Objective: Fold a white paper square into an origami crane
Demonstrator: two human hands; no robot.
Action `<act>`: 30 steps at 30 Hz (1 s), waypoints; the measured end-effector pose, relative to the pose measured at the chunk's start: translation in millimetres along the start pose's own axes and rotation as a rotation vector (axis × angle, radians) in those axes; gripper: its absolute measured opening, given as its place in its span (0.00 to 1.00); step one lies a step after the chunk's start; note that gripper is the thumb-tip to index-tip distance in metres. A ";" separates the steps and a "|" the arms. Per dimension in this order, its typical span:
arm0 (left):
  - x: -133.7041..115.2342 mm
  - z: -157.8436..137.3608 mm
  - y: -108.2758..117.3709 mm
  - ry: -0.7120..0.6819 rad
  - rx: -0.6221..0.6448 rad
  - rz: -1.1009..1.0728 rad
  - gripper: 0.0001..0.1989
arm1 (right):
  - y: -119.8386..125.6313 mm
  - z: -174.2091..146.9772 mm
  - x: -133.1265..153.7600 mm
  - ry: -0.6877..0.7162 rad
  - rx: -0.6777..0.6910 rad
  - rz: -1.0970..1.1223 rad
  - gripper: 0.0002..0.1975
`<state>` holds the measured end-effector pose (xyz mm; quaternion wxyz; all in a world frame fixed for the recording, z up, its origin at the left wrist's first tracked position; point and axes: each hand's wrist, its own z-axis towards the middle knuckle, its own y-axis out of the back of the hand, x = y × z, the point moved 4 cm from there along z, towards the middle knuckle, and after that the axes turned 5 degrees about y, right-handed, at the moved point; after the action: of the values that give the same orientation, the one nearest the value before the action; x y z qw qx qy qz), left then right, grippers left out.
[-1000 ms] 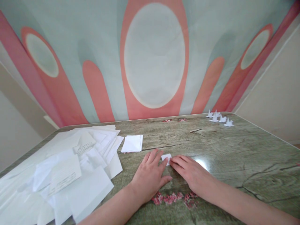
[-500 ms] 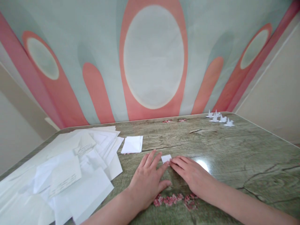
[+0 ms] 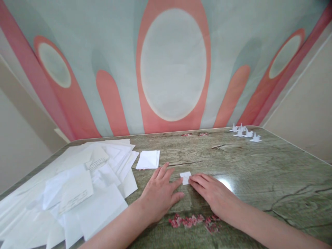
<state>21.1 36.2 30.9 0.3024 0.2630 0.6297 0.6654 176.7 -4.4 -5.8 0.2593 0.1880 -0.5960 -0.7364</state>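
Note:
A small folded square of white paper (image 3: 185, 177) lies flat on the wood-patterned table (image 3: 261, 166), between my hands. My left hand (image 3: 159, 192) is open, its fingers spread at the left of the square; one fingertip is at the paper's left edge. My right hand (image 3: 207, 188) has its fingers pressed together on the square's right edge, and the thumb is hidden beneath. Beyond my left fingers sits a short stack of larger white paper squares (image 3: 147, 159).
Loose white sheets and scraps (image 3: 101, 211) spread over the table's left side, some with printed lines. Several small folded paper cranes (image 3: 255, 138) stand at the far right corner. A patterned wall panel (image 3: 173, 65) rises behind the table.
My left hand has moved left, off most of the paper square, so more of the square shows. My right hand stays at its right edge. The view has shifted slightly.

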 end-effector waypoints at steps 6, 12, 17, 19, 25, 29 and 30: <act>-6.8 4.0 -4.4 -0.010 -0.041 -0.045 0.22 | -2.3 -0.4 -0.1 0.006 -0.036 -0.032 0.20; -14.2 2.4 -19.1 -0.099 0.011 -0.078 0.28 | -4.7 -0.8 0.4 0.014 -0.040 -0.069 0.21; -13.4 2.6 -17.4 -0.098 0.032 -0.063 0.29 | -1.0 0.0 2.0 0.014 -0.031 -0.081 0.20; -13.4 3.1 -16.0 -0.102 0.029 -0.055 0.29 | 0.7 -0.2 2.1 0.022 -0.024 -0.079 0.20; -12.8 2.9 -18.1 -0.111 0.009 -0.041 0.29 | 3.1 -1.7 0.3 -0.004 -0.005 -0.024 0.20; -12.1 2.3 -17.9 -0.111 0.010 -0.064 0.29 | 5.1 -4.5 -5.1 -0.021 0.001 0.059 0.20; -11.8 2.3 -17.5 -0.109 0.011 -0.071 0.29 | 5.7 -6.0 -7.4 -0.013 -0.001 0.094 0.21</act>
<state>32.0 29.4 14.0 0.3581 0.2781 0.6248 0.6356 187.1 -5.5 -1.8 0.2898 0.1546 -0.6055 -0.7249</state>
